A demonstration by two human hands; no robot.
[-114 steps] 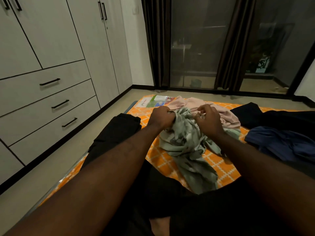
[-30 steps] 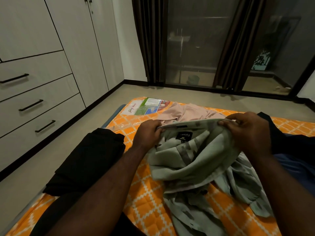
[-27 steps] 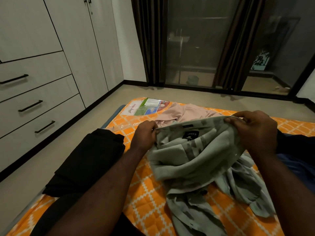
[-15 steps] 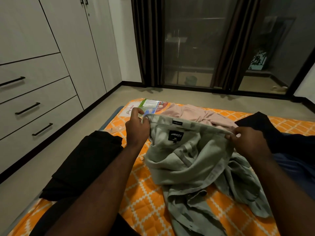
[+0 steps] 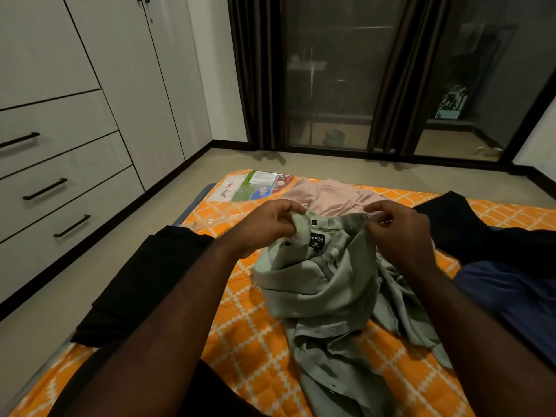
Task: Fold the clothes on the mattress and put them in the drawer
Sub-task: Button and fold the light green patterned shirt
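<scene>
Head view: my left hand (image 5: 264, 227) and right hand (image 5: 397, 230) pinch the green shirt (image 5: 325, 284) collar, now nearer its label (image 5: 317, 240); folding pending.

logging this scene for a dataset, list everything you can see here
green shirt: 1, pale green, crumpled mid-mattress
pink garment: 1, pale pink, beyond the shirt
black garment: 1, black, far right of mattress
blue garment: 1, dark blue, right edge
black cloth: 1, black, left edge; garment or trouser leg, cannot tell
printed sheet: 1, white and green, far left corner
mattress: 1, orange with white lattice, on floor
drawers: 3, pale grey, black handles, left wall, shut
curtains: 2, dark, by the glass doors
left hand: grips the shirt at the neck
right hand: pinches the shirt at the neck
</scene>
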